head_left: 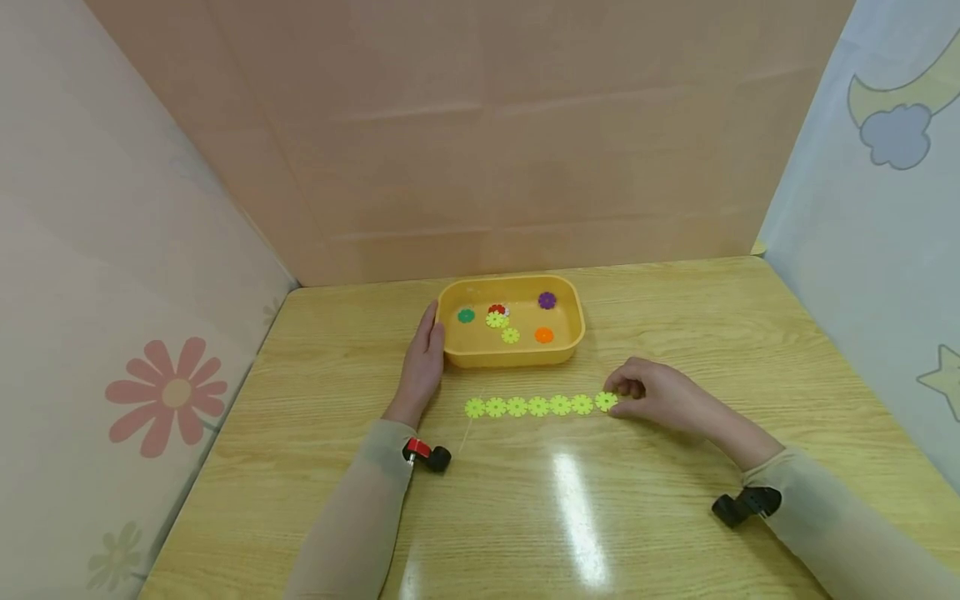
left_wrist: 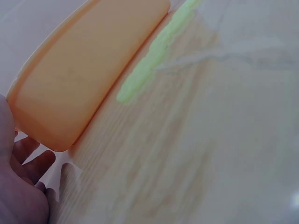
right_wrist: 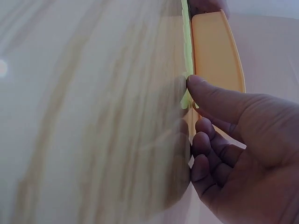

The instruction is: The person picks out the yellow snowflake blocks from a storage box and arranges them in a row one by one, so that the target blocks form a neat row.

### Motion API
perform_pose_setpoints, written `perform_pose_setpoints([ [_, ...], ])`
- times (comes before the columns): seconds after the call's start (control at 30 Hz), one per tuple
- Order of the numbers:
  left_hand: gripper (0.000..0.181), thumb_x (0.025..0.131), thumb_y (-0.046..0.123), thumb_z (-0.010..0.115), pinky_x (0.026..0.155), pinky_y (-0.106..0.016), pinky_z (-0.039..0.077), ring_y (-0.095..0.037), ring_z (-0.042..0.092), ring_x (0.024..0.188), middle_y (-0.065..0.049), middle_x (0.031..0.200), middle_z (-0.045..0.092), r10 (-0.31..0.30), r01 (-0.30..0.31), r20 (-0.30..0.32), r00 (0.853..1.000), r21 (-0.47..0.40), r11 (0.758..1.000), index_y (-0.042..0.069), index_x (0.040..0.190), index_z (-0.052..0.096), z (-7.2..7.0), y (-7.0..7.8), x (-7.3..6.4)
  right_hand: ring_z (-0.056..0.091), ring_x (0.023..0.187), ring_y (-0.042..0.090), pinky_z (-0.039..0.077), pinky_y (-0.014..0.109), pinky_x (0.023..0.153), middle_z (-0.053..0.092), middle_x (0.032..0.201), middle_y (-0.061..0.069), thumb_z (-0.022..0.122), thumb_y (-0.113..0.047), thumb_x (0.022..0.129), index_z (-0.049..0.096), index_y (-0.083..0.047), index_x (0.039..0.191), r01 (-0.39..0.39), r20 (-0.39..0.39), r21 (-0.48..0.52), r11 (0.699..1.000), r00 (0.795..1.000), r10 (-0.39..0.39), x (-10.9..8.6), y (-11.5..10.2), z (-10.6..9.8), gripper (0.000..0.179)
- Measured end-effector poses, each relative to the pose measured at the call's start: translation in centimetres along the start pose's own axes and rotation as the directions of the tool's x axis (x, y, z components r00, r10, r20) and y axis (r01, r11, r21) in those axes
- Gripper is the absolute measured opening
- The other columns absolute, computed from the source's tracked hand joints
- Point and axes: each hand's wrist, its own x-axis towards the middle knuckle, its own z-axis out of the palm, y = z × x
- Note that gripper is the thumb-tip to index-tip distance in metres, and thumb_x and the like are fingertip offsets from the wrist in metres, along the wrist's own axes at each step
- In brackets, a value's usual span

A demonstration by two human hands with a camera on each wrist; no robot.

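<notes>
A row of several yellow-green flower-shaped plastic discs (head_left: 538, 407) lies flat on the wooden table. At the row's right end, my right hand (head_left: 663, 395) pinches one more such disc (head_left: 606, 402) between thumb and fingers, a small gap from its neighbour. The right wrist view shows the thumb (right_wrist: 219, 95) at this disc, low against the tabletop. Behind the row stands a yellow plastic basin (head_left: 517, 358), and my left hand (head_left: 424, 360) rests along its left end wall with fingers extended. In the left wrist view, those fingers (left_wrist: 39, 163) touch the basin's end.
Loose flower discs lie inside the basin: green, red, purple (head_left: 547, 300), orange (head_left: 543, 335) and a few yellow-green ones (head_left: 511, 335). A plain pinkish panel (head_left: 487, 167) closes the table's back. Printed cloth walls (head_left: 90, 250) stand at both sides.
</notes>
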Motion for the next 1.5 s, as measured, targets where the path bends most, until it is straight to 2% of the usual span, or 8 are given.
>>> perform_pose_setpoints([
  [0.23,0.059,0.122,0.044,0.033,0.136,-0.045,0.020,-0.019,0.022,0.167,0.007,0.181,0.026,-0.002,0.002,0.005,1.000,-0.009,1.000,0.033,0.178,0.022,-0.1,0.0,0.0,0.058,0.092,0.014,0.052,0.029,0.076,0.066,0.104,-0.002,0.092,-0.023,0.094,0.079,-0.009,0.119,0.010,0.011,0.017,1.000,1.000,-0.010,0.1,-0.1,0.0,0.032],
  [0.43,0.060,0.122,0.040,0.035,0.135,-0.047,0.021,-0.022,0.023,0.167,0.004,0.181,0.027,-0.001,0.001,-0.001,1.000,-0.021,1.000,0.024,0.179,0.024,0.0,0.0,0.0,0.058,0.091,0.013,0.053,0.029,0.079,0.066,0.104,-0.002,0.092,-0.023,0.094,0.079,-0.012,0.120,-0.013,0.018,0.024,1.000,1.000,0.013,0.0,-0.1,0.0,0.031],
  [0.87,0.060,0.122,0.040,0.034,0.136,-0.047,0.020,-0.021,0.022,0.167,0.005,0.182,0.026,0.002,-0.002,0.001,1.000,-0.024,1.000,0.024,0.179,0.023,0.0,0.0,0.0,0.059,0.093,0.016,0.053,0.030,0.079,0.068,0.103,-0.001,0.093,-0.024,0.093,0.079,-0.011,0.122,-0.016,-0.006,0.020,1.000,1.000,0.017,0.3,-0.7,-0.5,0.035],
  [1.23,0.059,0.122,0.039,0.033,0.136,-0.048,0.020,-0.023,0.021,0.167,0.003,0.182,0.025,0.017,-0.017,0.008,1.000,-0.018,1.000,0.023,0.179,0.022,-0.1,-0.1,0.1,0.056,0.087,0.018,0.049,0.030,0.073,0.066,0.098,-0.003,0.091,-0.016,0.095,0.079,-0.007,0.124,0.094,-0.124,-0.030,0.995,0.988,-0.097,2.6,-3.5,-2.2,0.033],
  [1.5,0.058,0.122,0.040,0.033,0.136,-0.047,0.020,-0.021,0.021,0.167,0.005,0.181,0.026,0.025,-0.025,0.011,1.000,-0.014,1.000,0.029,0.179,0.022,-0.1,-0.3,0.0,0.059,0.093,0.021,0.051,0.033,0.079,0.067,0.100,0.002,0.091,-0.012,0.094,0.079,-0.009,0.125,0.117,-0.163,-0.016,0.993,0.980,-0.118,5.1,-5.3,-2.5,0.033],
])
